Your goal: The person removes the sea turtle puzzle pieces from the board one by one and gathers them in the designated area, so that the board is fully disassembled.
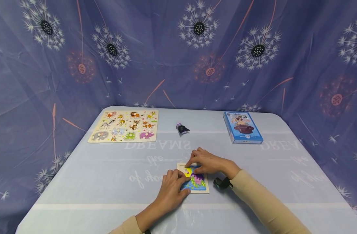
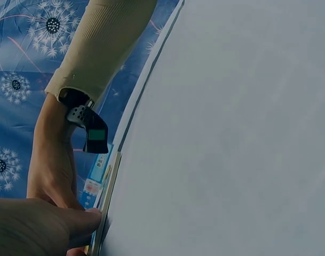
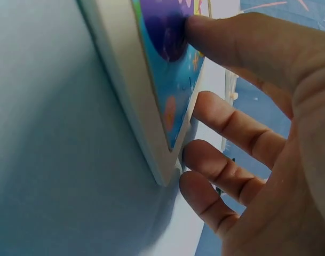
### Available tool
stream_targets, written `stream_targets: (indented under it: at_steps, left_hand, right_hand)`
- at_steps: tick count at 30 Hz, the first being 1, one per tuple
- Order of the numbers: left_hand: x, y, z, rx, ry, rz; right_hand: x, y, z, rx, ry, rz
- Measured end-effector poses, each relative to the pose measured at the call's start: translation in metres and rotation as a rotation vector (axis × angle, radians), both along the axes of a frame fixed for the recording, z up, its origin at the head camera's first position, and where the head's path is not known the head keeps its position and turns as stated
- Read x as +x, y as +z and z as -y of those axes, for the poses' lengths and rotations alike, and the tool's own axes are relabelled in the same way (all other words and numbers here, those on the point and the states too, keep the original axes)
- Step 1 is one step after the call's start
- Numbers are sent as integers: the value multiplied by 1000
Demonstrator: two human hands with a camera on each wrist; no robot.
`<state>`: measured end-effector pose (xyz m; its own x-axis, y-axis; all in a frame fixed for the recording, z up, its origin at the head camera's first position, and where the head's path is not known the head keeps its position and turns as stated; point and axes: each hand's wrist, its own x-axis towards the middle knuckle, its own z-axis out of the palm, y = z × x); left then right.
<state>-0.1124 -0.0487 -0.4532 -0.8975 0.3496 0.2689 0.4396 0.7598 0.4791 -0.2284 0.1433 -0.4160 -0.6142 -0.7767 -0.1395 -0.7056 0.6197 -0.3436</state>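
A small jigsaw puzzle in a pale wooden frame lies on the table before me. Its picture shows blue water, a purple shape and yellow parts. My left hand is at its left side, with the thumb on the lower left edge and the index finger on the picture. From the right, my right hand reaches over its upper part. The right thumb presses on the purple area, while the other fingers bend past the frame's edge. Both hands hide parts of the puzzle.
A wooden animal peg puzzle lies at the back left. Near the back middle sits a small black and purple object, its kind unclear. A blue box lies at the back right, before the dandelion-patterned cloth.
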Motion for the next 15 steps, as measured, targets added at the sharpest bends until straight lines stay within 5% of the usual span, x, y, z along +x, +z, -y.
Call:
stream_targets:
  at_steps: [15]
  left_hand:
    - [3,1,-2,6,21,-32]
  right_hand:
    - [-1,5,5,33,62,-93]
